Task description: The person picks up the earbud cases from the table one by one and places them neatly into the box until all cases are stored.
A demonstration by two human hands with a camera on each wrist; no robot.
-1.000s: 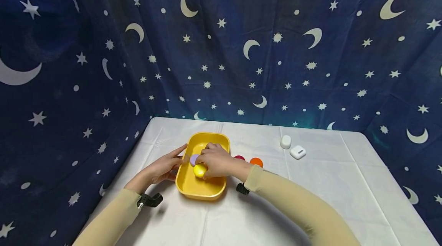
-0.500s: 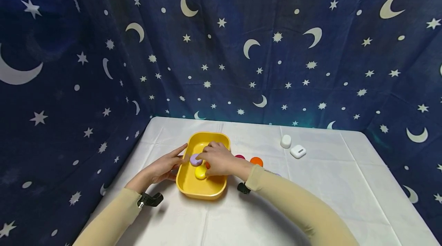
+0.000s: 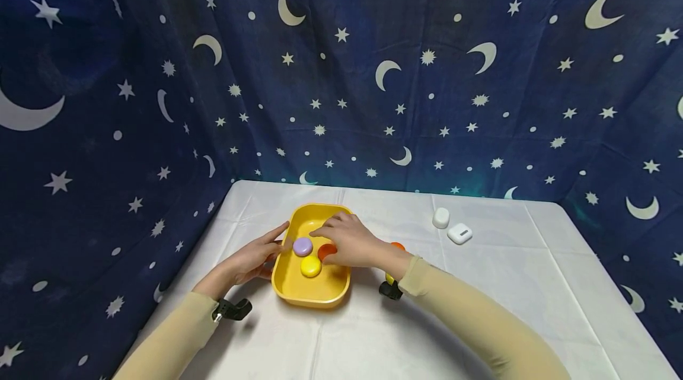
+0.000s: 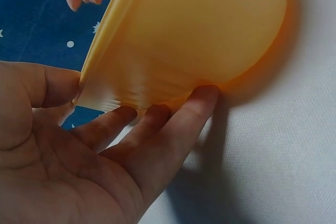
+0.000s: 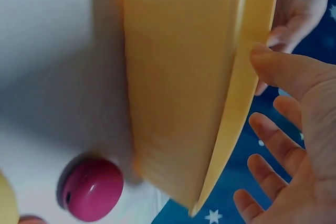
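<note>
Now left hand [image 3: 256, 258] steadies yellow tray [image 3: 315, 300], fingers straight; right hand [image 3: 349, 242] empty, relaxed over discs [image 3: 311, 266]; next likely the pink disc [image 5: 90, 190] outside

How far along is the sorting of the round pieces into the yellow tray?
Done: purple piece, yellow piece and orange-red piece lie in the yellow tray. In hand: left hand steadies the tray; right hand, open, hovers over it. Left: pink piece and orange piece on the table.
</note>
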